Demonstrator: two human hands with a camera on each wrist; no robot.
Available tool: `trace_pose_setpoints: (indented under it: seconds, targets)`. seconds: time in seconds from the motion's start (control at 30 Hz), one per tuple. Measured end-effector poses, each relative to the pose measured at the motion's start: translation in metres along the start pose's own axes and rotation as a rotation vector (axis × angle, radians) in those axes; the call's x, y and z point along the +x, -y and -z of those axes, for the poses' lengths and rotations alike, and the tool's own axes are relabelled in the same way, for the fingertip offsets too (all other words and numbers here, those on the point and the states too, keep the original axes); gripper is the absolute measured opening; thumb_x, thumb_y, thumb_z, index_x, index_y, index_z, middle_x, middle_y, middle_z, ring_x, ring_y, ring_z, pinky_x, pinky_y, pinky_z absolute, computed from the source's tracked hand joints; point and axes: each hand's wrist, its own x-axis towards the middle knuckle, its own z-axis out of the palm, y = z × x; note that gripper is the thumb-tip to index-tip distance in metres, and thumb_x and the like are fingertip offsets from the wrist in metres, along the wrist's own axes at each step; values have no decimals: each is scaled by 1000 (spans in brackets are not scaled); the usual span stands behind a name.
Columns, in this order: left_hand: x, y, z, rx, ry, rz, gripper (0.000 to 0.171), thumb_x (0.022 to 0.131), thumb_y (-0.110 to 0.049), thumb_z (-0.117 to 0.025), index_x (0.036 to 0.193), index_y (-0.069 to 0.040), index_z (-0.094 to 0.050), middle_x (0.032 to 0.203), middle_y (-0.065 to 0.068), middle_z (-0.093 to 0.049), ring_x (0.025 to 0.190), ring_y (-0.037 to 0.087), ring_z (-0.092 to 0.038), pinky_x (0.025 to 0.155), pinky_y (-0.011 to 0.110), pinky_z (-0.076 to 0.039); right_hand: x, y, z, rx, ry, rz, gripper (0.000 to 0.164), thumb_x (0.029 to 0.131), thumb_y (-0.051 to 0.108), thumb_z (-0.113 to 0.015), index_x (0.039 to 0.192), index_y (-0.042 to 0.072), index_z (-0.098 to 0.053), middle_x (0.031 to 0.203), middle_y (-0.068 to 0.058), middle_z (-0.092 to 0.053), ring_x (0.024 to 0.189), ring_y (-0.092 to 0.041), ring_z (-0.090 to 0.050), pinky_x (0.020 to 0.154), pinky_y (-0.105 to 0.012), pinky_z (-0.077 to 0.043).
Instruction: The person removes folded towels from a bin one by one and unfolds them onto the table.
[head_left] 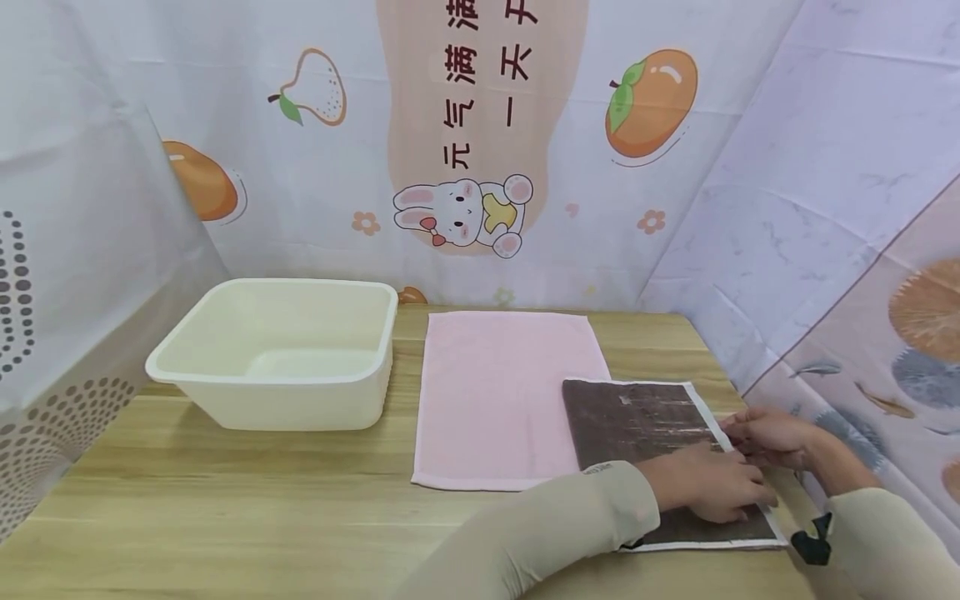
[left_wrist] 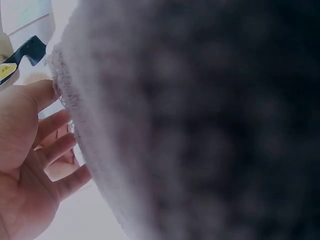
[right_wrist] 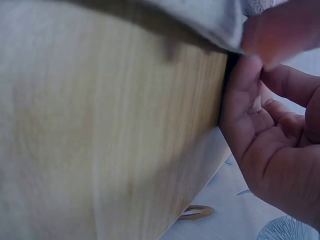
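A brown towel (head_left: pixel 645 417) with white borders lies at the right, its left part overlapping a pink towel (head_left: pixel 495 400). My left hand (head_left: pixel 723 483) reaches over the brown towel's right side. Its fingers (left_wrist: pixel 55 147) are extended and spread, tips at the cloth's edge in the left wrist view. My right hand (head_left: pixel 772 437) is at the same right edge, farther back. In the right wrist view its curled fingers and bent thumb (right_wrist: pixel 292 85) pinch at the towel's edge, where a blurred finger of the other hand hides part of the grip.
A cream plastic basin (head_left: pixel 285 400) stands at the back left of the wooden table (head_left: pixel 247 508). Printed curtains (head_left: pixel 480 100) hang behind and on both sides. The right one (head_left: pixel 847 333) comes close to the table's right edge, beside my right hand.
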Motion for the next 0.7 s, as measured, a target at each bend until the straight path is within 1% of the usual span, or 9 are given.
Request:
trace_pose_setpoints:
  seconds: [0.17, 0.27, 0.37, 0.47, 0.57, 0.63, 0.7]
  targets:
    - [2, -3, 0, 47, 7, 8, 52, 108, -49, -40, 156, -57, -22, 159, -33, -22, 147, -6, -13, 117, 30, -26, 1, 0, 1, 3, 32, 12, 34, 108, 4, -35, 118, -10, -64, 109, -10, -73, 100, -21, -70, 84, -40, -59]
    - [4, -5, -1, 65, 24, -3, 53, 109, -46, -38, 157, -57, -18, 159, -34, -21, 148, -5, -8, 119, 31, -22, 1, 1, 0, -4, 18, 5, 34, 108, 2, -33, 120, -11, -62, 109, -9, -72, 100, -21, -69, 83, -40, -59]
    - [5, -5, -2, 57, 34, -12, 53, 109, -46, -39, 158, -54, -19, 160, -32, -21, 148, -6, -8, 120, 31, -20, 1, 0, 0, -15, -5, -10, 32, 107, 2, -34, 119, -11, -61, 108, -9, -72, 99, -21, -69, 82, -40, -59]
    - [5, -3, -1, 30, 28, -12, 54, 108, -47, -42, 158, -52, -22, 161, -29, -22, 148, -5, -12, 119, 31, -22, 1, -1, 0, -24, -9, -14, 32, 108, 4, -36, 118, -10, -63, 107, -9, -73, 97, -21, -69, 82, -40, -59]
    - [7, -2, 0, 4, 9, -32, 53, 107, -44, -46, 157, -48, -28, 158, -27, -26, 144, -7, -20, 116, 29, -28, 0, -2, 0, -32, 0, -8, 33, 108, 4, -36, 117, -8, -65, 105, -8, -72, 94, -21, -68, 80, -39, -59]
    - [7, -2, 0, 0, -8, -39, 51, 107, -41, -48, 156, -46, -33, 154, -25, -31, 139, -7, -27, 112, 27, -34, 1, -2, 0, -36, 6, 1, 33, 108, 4, -36, 115, -7, -66, 104, -7, -72, 92, -20, -67, 78, -38, -59]
    - [7, -1, 1, 2, -33, -42, 46, 107, -37, -51, 151, -45, -41, 147, -23, -38, 132, -7, -35, 106, 24, -39, 1, -3, 0, -33, 9, 14, 32, 108, 4, -36, 114, -6, -66, 103, -6, -72, 92, -19, -67, 78, -36, -58]
